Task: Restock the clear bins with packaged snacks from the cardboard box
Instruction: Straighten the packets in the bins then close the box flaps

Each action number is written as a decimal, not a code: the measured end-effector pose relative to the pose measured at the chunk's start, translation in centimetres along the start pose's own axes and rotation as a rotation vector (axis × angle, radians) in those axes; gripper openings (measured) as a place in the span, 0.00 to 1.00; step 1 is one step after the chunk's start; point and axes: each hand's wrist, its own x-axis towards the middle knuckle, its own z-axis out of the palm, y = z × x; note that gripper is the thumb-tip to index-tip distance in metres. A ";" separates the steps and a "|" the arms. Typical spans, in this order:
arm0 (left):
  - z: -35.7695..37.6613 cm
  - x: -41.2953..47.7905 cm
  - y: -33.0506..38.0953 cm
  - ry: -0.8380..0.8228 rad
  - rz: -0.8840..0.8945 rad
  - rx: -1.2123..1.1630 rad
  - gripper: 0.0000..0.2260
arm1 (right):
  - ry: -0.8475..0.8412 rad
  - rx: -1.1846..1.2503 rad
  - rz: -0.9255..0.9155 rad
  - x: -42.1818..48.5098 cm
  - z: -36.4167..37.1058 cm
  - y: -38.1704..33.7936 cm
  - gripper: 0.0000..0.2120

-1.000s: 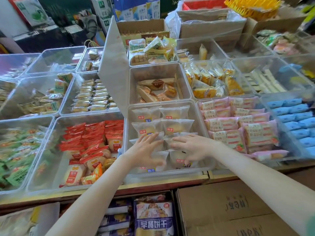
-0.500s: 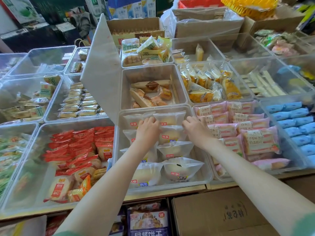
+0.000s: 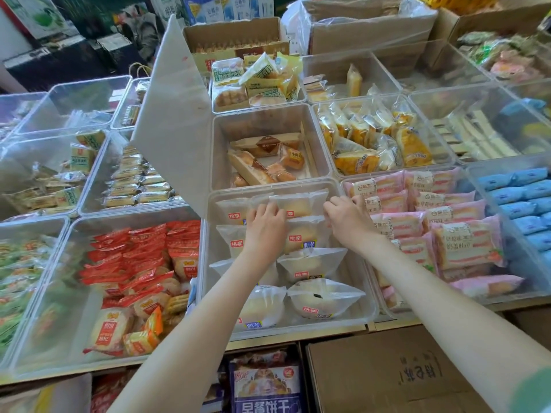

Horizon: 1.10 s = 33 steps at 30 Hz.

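Further back in the clear bin [image 3: 298,327] now sit the left hand [image 3: 264,226] and right hand [image 3: 347,220], fingers curled on the back packets. Eight snack packets [image 3: 322,299] lie there, in twos.

Both hands are in the centre clear bin [image 3: 298,325], with its lid [image 3: 176,129] standing up at the left side. Left hand [image 3: 264,226] and right hand [image 3: 347,223] sit knuckles-up on the back rows of white bread packs [image 3: 316,263], fingers bent down onto them; grip vs press unclear. Packs lie in two columns. Red packs [image 3: 143,257] fill the bin to the left, pink packs [image 3: 432,228] the one to the right, blue packs [image 3: 521,204] beyond. Cardboard box [image 3: 387,377] sits below the shelf edge, lower right.
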 end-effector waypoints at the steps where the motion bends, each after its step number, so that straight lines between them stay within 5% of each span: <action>1: -0.2 -0.7 0.0 0.040 0.001 -0.034 0.11 | 0.019 0.033 -0.021 -0.6 -0.3 0.0 0.11; 4: -1.0 -3.5 -0.2 0.039 0.067 -0.128 0.13 | -0.120 0.215 -0.125 -3.1 -1.8 0.2 0.16; 7: -1.4 -5.0 -0.4 -0.129 0.169 -0.031 0.18 | -0.244 0.088 -0.215 -5.0 -2.3 0.5 0.15; 9: -1.4 -5.2 0.2 -0.113 0.183 0.011 0.12 | -0.166 -0.005 -0.272 -5.6 -1.4 0.8 0.08; 13: -1.2 -4.8 0.5 -0.049 0.191 0.158 0.14 | -0.013 -0.040 -0.236 -6.0 -0.4 0.9 0.23; 17: -1.0 -4.5 0.4 0.054 0.170 0.163 0.15 | 0.051 -0.041 -0.168 -5.5 -0.6 0.5 0.24; 23: -0.4 -6.0 0.0 0.208 0.164 -0.166 0.05 | -0.068 -0.024 -0.141 -6.8 -2.3 0.7 0.13; 26: -2.3 -7.5 1.0 -0.019 0.178 -0.186 0.17 | -0.312 0.086 -0.190 -9.4 -3.8 0.7 0.19; 29: -2.9 -8.1 1.9 -0.220 0.274 0.059 0.20 | -0.428 -0.064 -0.256 -10.8 -3.7 0.7 0.17; 33: -2.0 -8.2 2.9 -0.288 0.319 0.181 0.12 | -0.194 -0.198 -0.332 -11.4 -1.7 0.4 0.11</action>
